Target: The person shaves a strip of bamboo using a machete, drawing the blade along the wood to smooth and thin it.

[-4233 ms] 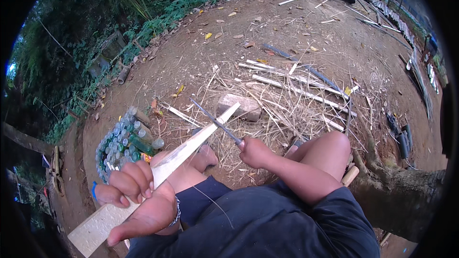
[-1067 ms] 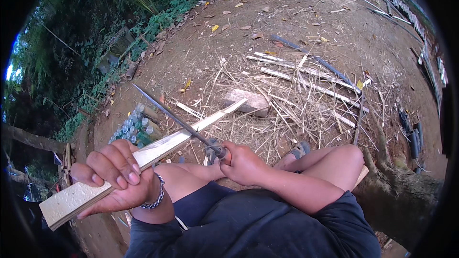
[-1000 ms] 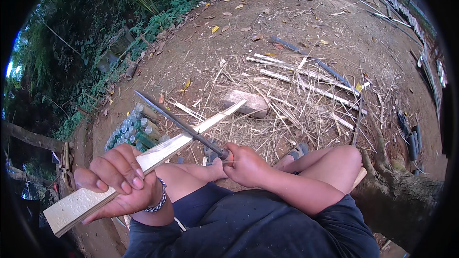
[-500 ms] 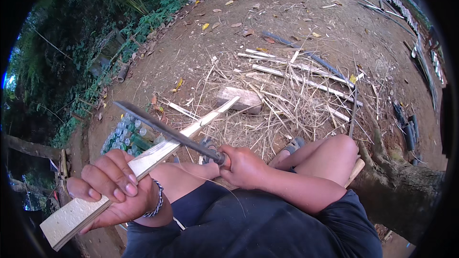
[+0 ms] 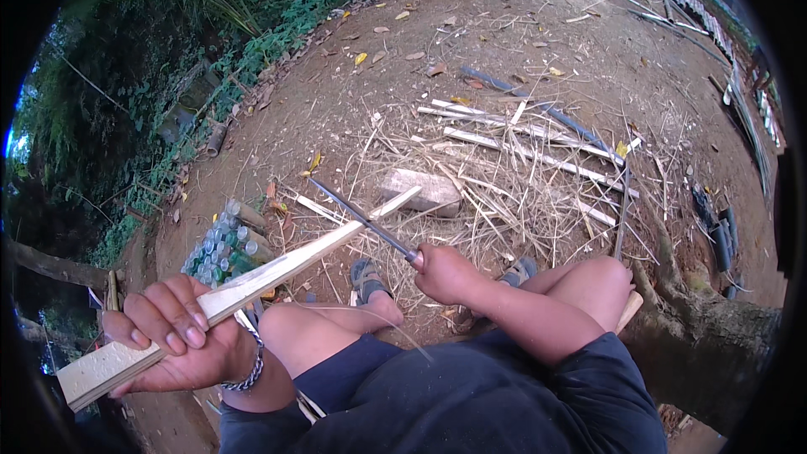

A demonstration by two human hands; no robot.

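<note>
My left hand [image 5: 172, 336] grips the thick end of a long pale split bamboo strip [image 5: 277, 273] that slants up to the right, its thin tip near a grey stone [image 5: 424, 189]. My right hand [image 5: 445, 273] is closed on the handle of a long narrow dark knife [image 5: 361, 220]. The blade lies across the strip near its thin end, pointing up to the left. A metal bracelet [image 5: 245, 374] circles my left wrist. I sit with bare knees raised; one foot in a sandal [image 5: 367, 279] rests on the ground below the strip.
Split bamboo strips and dry shavings [image 5: 538, 168] litter the bare earth ahead. A bundle of green-and-clear bottles [image 5: 223, 248] lies at my left. A tree trunk and roots [image 5: 706, 328] stand at the right. Green plants [image 5: 126, 118] line the left edge.
The knife has slid forward along the strip toward its thin end. One second ago the blade sat lower, closer to my left hand. My left hand has kept its grip on the strip.
</note>
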